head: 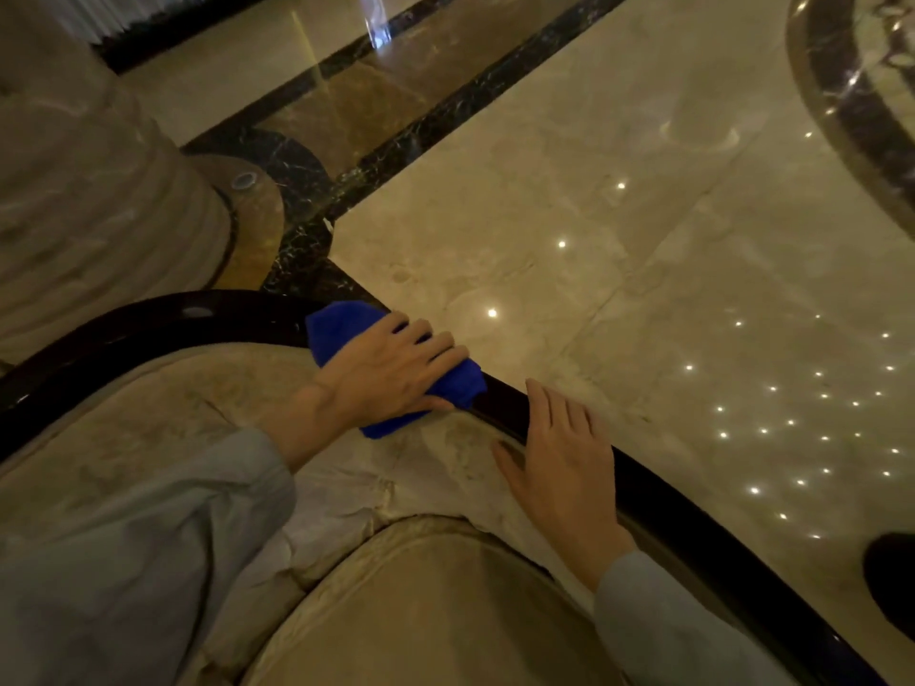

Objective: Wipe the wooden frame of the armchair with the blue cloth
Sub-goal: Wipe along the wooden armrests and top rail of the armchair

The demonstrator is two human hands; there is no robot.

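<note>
The armchair's dark glossy wooden frame (pixel 658 492) curves from the left edge across the middle and runs down to the lower right. A folded blue cloth (pixel 341 324) lies on the frame's top bend. My left hand (pixel 391 368) presses down on the cloth, fingers wrapped over it and the rail. My right hand (pixel 559 458) rests flat, fingers apart, on the frame and the cream upholstery (pixel 163 438) just to the right of the cloth, holding nothing.
A polished marble floor (pixel 594 190) with dark inlay bands lies beyond the chair. A fluted stone column (pixel 89 190) rises at the left. The seat cushion (pixel 421 611) fills the bottom centre. A dark shoe tip (pixel 891 581) shows at the right edge.
</note>
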